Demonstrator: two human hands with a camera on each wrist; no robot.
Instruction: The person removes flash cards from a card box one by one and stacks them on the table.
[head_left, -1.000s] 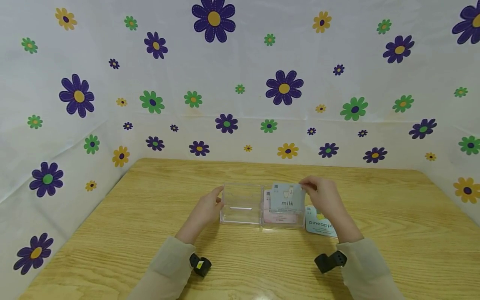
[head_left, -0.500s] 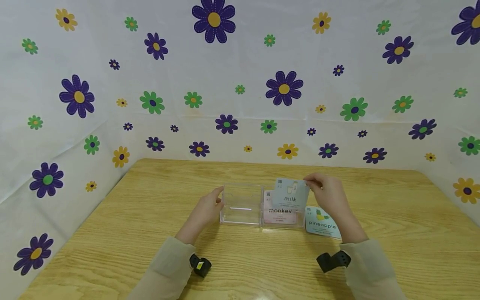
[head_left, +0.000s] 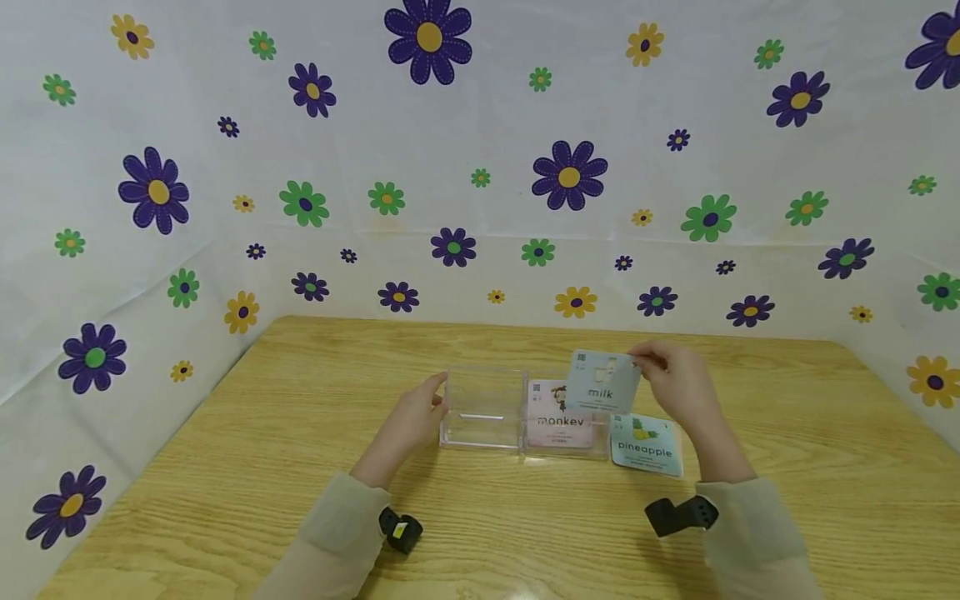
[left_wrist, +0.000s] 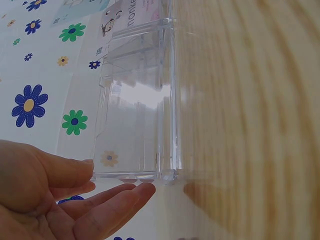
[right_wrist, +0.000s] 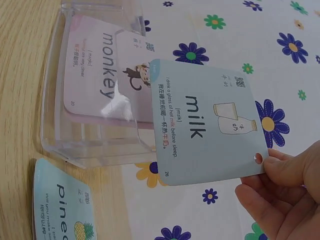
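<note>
A clear plastic two-compartment card holder (head_left: 483,429) stands mid-table. At its left end is my left hand (head_left: 412,418); in the left wrist view the fingertips (left_wrist: 145,189) touch the end wall and the thumb lies by the back edge. Thumb and fingers of my right hand (head_left: 678,379) pinch a pale blue "milk" flashcard (right_wrist: 205,125) by its corner near the punched hole. The card is raised above the holder's right compartment, partly covering a pink "monkey" flashcard (head_left: 558,433) that leans inside. The left compartment holds no cards.
A "pineapple" flashcard (head_left: 647,448) lies on the wooden table (head_left: 517,525), to the right of the holder, with other card edges showing beneath it. A white flower-patterned cloth (head_left: 480,208) hangs behind the table and at both sides.
My right hand has lifted the milk flashcard up and rightward out of the right compartment, uncovering more of the monkey and pineapple flashcards. My left hand has stayed at the holder.
</note>
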